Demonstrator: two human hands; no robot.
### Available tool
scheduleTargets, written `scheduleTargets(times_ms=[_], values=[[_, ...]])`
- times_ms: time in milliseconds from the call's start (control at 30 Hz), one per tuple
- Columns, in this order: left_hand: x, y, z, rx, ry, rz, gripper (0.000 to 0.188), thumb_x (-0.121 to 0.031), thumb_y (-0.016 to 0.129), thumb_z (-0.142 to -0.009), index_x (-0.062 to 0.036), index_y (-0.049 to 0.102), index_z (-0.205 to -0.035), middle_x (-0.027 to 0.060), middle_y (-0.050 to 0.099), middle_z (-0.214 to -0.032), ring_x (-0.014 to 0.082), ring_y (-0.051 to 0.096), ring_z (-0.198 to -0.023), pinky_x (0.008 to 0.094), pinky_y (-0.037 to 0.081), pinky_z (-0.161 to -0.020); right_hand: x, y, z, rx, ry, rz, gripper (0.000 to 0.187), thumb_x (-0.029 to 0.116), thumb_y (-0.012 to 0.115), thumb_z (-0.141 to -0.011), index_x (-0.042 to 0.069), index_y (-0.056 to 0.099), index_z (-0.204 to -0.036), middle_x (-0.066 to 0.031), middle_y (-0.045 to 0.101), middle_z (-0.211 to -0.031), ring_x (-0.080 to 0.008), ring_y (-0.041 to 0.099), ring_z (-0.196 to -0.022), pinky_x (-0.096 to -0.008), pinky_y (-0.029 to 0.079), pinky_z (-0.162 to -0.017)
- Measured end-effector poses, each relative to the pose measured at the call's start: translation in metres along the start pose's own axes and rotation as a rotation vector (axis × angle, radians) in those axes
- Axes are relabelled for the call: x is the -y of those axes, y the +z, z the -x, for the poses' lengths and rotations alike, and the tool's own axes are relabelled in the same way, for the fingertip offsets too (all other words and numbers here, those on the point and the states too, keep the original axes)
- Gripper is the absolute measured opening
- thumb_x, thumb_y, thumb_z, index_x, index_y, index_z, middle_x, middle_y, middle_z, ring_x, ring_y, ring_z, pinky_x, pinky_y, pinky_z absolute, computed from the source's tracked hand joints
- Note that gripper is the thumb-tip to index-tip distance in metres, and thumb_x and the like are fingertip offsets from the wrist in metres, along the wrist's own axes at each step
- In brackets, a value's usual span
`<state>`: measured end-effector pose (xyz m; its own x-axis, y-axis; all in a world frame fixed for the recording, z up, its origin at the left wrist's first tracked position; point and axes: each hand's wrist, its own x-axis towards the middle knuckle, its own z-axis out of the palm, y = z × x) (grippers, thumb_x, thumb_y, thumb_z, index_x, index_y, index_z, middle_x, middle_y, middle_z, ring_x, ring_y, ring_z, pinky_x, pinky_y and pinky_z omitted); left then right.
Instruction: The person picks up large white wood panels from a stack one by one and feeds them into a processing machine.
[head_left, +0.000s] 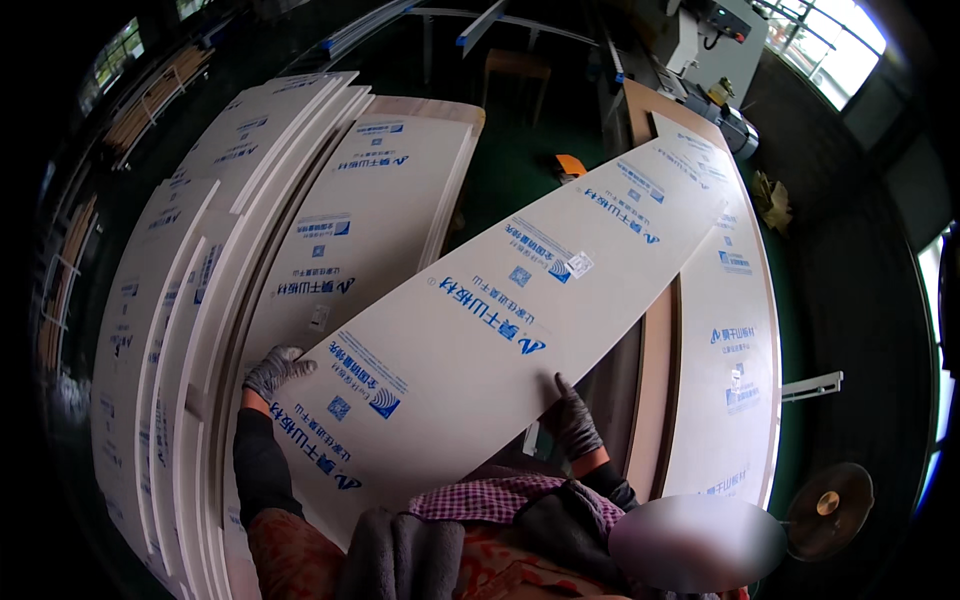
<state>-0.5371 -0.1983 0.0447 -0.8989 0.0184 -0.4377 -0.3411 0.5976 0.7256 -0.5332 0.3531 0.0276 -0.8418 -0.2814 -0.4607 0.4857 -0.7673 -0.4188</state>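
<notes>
A long white board (430,290) with blue print and a small white label lies slantwise before me, its far end over a board pile at the upper right. My left hand (278,372), in a grey glove, grips its left edge, with the thumb on top. On the opposite edge, my right hand (575,420) holds the board from the side, its thumb up and its other fingers partly hidden. The board's near end reaches close to my body.
Stacked white boards (270,170) stand at the left, with another pile (400,150) beside them. More boards (730,340) lie at the right on a brown sheet (650,400). Beyond are a wooden stool (517,66), metal rails (370,28), a machine (705,50) and, lower right, a round fan-like object (830,510).
</notes>
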Motion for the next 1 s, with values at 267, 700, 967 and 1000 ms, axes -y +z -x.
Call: scheduleTargets(times_ms=[267,700,967,1000], values=[[0.158,0.044,0.245,-0.699,-0.947,-0.107,0.074,-0.066,0.032,-0.088,-0.0014,0.067,-0.097,0.0193,0.067,-0.094,0.0375,0.062,-0.093,0.0434,0.046,-0.081,0.021,-0.01,-0.046,0.151,-0.21,0.197,0.041,0.029,0.05,-0.093,-0.001,0.053,-0.12,-0.0161,0.055,-0.123,-0.0302,0.052,-0.114,-0.0446,0.04,-0.101],[0.172,0.189,0.469,-1.103,-1.482,0.014,0.074,-0.065,0.034,-0.088,-0.0008,0.068,-0.077,0.0219,0.066,-0.081,0.04,0.062,-0.085,0.0469,0.046,-0.079,-0.122,0.09,-0.108,0.207,0.342,0.4,0.033,0.019,0.062,-0.087,0.003,0.058,-0.115,-0.0093,0.062,-0.111,-0.0239,0.059,-0.101,-0.0382,0.047,-0.091],[0.172,0.161,0.46,-1.153,-1.292,0.047,0.073,-0.066,0.039,-0.086,0.0007,0.068,-0.082,0.0222,0.066,-0.082,0.0381,0.063,-0.08,0.0455,0.046,-0.078,-0.149,0.129,-0.155,0.253,0.432,0.667,0.032,0.029,0.058,-0.092,0.006,0.058,-0.114,-0.0036,0.062,-0.108,-0.0175,0.061,-0.094,-0.0363,0.052,-0.08],[0.177,0.147,0.446,-1.176,-1.235,0.026,0.072,-0.065,0.039,-0.086,0.0008,0.068,-0.082,0.022,0.066,-0.081,0.0379,0.063,-0.079,0.0448,0.046,-0.078,-0.148,0.137,-0.163,0.24,0.438,0.702,0.031,0.03,0.057,-0.092,0.007,0.059,-0.114,-0.0029,0.062,-0.107,-0.0171,0.062,-0.093,-0.0373,0.054,-0.077]])
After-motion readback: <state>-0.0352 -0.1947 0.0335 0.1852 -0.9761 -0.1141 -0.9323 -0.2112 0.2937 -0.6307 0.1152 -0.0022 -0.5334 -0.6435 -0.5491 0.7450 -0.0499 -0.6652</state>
